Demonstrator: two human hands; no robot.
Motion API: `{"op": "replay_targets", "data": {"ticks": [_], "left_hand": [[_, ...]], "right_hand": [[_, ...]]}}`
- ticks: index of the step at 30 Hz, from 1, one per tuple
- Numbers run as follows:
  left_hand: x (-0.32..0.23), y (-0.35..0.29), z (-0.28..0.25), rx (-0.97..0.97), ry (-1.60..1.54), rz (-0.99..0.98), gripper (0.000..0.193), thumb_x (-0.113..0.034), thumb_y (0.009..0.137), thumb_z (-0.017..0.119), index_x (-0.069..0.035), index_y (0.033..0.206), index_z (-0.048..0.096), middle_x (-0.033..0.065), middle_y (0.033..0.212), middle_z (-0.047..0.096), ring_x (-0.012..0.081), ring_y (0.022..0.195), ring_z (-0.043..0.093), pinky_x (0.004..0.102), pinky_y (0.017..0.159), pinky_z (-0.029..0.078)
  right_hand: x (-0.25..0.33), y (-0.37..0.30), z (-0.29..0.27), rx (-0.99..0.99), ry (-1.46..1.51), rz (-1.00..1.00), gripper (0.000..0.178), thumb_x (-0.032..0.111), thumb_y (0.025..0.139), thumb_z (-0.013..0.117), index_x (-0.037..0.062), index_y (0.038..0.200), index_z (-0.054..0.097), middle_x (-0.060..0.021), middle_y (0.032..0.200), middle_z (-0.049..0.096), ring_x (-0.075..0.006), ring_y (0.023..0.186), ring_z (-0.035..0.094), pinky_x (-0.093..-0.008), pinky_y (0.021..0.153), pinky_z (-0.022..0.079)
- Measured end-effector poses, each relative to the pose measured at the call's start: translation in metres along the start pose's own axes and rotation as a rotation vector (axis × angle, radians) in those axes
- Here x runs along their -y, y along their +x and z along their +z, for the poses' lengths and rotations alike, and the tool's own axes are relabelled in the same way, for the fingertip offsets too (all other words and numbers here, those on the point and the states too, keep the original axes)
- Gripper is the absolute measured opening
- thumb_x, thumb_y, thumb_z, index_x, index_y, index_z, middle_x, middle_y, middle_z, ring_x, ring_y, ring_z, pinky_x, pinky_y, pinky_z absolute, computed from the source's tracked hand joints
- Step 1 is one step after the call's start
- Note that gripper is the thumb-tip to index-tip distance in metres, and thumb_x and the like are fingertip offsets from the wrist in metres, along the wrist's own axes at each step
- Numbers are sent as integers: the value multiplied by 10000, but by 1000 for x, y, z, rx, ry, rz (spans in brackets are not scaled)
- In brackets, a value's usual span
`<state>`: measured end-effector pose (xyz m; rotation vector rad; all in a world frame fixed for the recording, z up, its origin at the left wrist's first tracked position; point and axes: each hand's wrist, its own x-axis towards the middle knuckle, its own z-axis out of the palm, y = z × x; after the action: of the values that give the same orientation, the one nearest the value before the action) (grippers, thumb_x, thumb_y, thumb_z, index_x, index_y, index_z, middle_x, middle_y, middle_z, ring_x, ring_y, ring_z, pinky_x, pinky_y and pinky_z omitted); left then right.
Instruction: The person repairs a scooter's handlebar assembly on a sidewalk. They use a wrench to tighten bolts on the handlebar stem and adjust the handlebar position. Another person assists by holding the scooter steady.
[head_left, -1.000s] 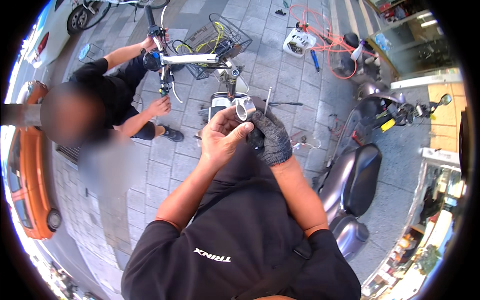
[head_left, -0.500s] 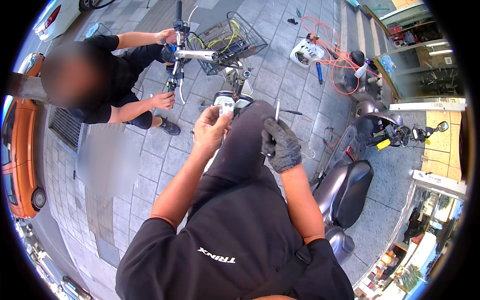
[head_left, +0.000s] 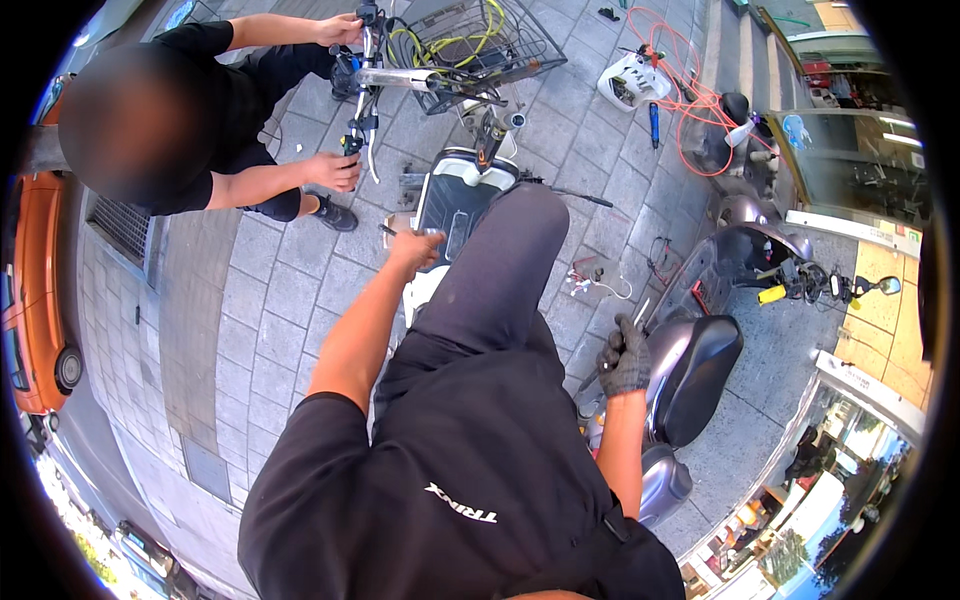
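Note:
My left hand [head_left: 412,250] is bare and closed beside the dark footboard [head_left: 452,212] of a white electric scooter. Its fingers are curled around something small and pale, mostly hidden; a short dark tip pokes out by the hand. On my right hand [head_left: 625,358] is a dark grey work glove. That hand is closed on a slim silver rod [head_left: 643,312], which points up and away, beside the seat of a parked purple-grey scooter [head_left: 700,380]. My raised dark-trousered knee [head_left: 520,240] lies between the two hands.
At the far left another person in black holds the handlebar [head_left: 365,110] with both hands. A wire basket [head_left: 480,45] with yellow-green cable sits at the front. Beyond are a white tub [head_left: 635,80], an orange hose [head_left: 690,120], a blue tool [head_left: 655,125] and loose wires [head_left: 590,280].
My right hand has swung right and back toward me with the rod, away from my knee. My left hand has lowered slightly and turned; the small pale piece is now mostly covered.

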<state>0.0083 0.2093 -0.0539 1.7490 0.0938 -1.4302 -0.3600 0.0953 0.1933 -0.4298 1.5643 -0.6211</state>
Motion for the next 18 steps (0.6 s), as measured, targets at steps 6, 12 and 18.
{"op": "replay_targets", "data": {"ticks": [6,12,18], "left_hand": [[56,64,21,74,379,-131,469,-399,825,804,58,875,711,131,743,668,195,531,607,324,434,443],[40,59,32,243,483,-307,560,-479,806,815,64,900,720,128,804,662,216,550,600,350,444,424],[52,75,31,210,567,-300,637,-511,879,730,113,1001,689,160,843,697,253,635,678,356,532,543]], "right_hand": [[-8,-9,-29,-227,-82,88,183,283,933,691,141,1041,650,51,599,440,-89,410,332,-268,377,242],[-7,-13,-58,-382,-144,162,207,280,926,687,143,1076,648,36,607,469,-94,406,329,-270,374,233],[5,4,-39,-388,-205,122,167,261,949,674,169,1086,648,25,658,522,-106,441,411,-280,384,287]]}}
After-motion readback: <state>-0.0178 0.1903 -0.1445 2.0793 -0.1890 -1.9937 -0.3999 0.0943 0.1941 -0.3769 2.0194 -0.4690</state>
